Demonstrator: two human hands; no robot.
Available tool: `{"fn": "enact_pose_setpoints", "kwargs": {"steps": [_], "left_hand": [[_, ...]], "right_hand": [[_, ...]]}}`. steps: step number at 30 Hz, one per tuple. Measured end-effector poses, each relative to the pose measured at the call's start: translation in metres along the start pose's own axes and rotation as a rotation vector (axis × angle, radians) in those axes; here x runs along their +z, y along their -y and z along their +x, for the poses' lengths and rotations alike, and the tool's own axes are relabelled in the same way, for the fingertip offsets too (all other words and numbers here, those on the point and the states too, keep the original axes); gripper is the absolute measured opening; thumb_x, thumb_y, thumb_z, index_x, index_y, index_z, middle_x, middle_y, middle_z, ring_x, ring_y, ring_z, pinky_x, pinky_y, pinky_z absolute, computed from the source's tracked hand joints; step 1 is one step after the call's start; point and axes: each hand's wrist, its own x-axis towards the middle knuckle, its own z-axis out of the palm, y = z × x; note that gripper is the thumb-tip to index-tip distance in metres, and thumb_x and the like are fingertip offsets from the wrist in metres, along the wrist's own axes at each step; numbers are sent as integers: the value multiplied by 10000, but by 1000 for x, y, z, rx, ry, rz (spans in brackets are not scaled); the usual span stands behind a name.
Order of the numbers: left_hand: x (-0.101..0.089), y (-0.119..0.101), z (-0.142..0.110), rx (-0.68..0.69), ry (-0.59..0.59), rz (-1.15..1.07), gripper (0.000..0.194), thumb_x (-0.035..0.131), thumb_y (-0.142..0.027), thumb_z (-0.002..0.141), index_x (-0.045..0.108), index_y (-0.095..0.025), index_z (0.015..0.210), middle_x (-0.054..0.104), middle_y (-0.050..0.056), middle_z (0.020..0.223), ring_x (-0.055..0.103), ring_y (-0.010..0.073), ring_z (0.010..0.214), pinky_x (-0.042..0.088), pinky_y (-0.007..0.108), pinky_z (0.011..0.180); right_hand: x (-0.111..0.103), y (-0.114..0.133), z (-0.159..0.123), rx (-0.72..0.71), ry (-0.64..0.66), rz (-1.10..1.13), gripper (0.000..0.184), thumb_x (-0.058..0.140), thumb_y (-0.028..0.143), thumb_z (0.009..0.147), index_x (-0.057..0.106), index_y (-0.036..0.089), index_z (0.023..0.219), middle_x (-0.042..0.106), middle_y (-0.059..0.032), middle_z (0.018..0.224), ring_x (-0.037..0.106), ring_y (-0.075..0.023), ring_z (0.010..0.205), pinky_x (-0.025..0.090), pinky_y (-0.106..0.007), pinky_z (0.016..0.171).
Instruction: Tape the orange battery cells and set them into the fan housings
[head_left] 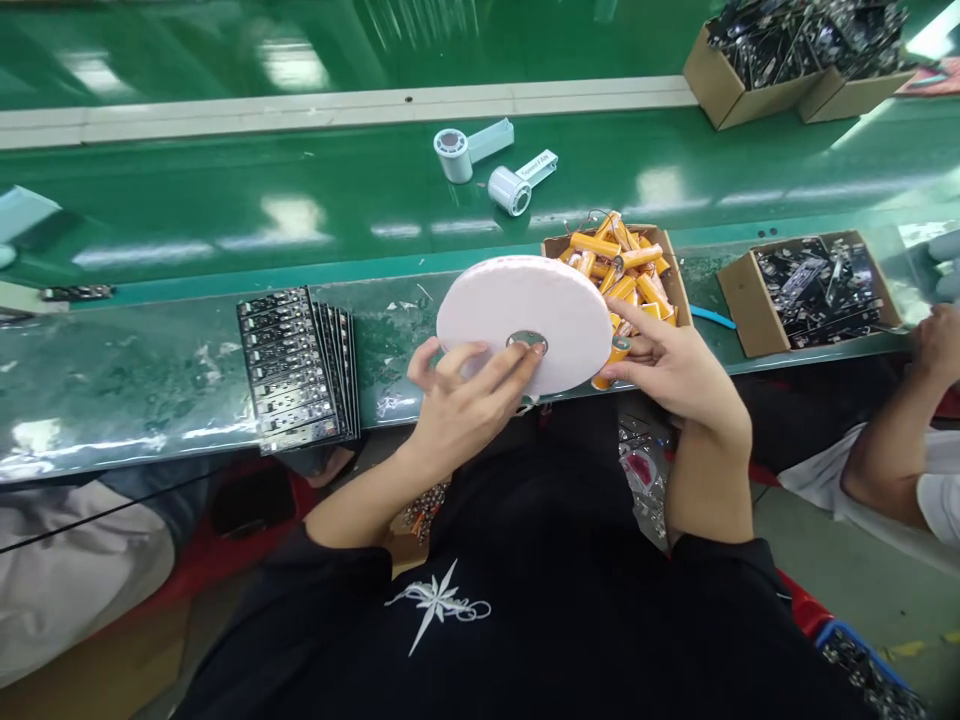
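A large pale pinkish-white roll (495, 305), flat like a disc of tape, is held up over the bench edge. My left hand (476, 405) is closed on its near side, with fingertips in the round hub hole. At the roll's right edge, my right hand (667, 360) is closed around an orange cylindrical battery (604, 380), its greyish end showing between thumb and fingers. Just behind that hand stands a cardboard box (681, 280) heaped with orange batteries (637, 255), some with thin wires.
Stacked black circuit boards (292, 370) lie left on the green bench (150, 370). Two pale blue handheld fan bodies (454, 155) rest farther back. Boxes of black boards stand right (739, 300) and back right (720, 85). A co-worker's hand (937, 345) is at the right edge.
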Motion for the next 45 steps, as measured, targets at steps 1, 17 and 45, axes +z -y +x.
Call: {"fn": "enact_pose_setpoints", "kwargs": {"steps": [1, 17, 45], "left_hand": [[1, -3, -2, 9, -3, -10, 569, 761, -361, 1003, 620, -364, 1554, 817, 30, 1218, 535, 309, 1171, 249, 540, 1168], [11, 31, -48, -398, 314, -45, 644, 713, -670, 922, 775, -185, 1341, 778, 189, 1146, 589, 413, 1153, 367, 584, 1028], [35, 0, 260, 369, 514, -518, 290, 574, -127, 1059, 781, -136, 1262, 717, 164, 1333, 640, 244, 1290, 493, 375, 1173]], "right_hand": [[1, -1, 1, 17, -34, 40, 738, 982, 365, 792, 716, 292, 1476, 771, 49, 787, 702, -169, 650, 688, -321, 666], [-67, 12, 39, -527, -775, 392, 390, 927, 322, 860, 792, 370, 1223, 800, 15, 1157, 802, -225, 1088, 701, -360, 831], [-47, -21, 55, -1, -169, 120, 584, 985, 489, 732, 761, 320, 1245, 851, -41, 922, 824, -326, 749, 735, -468, 699]]}}
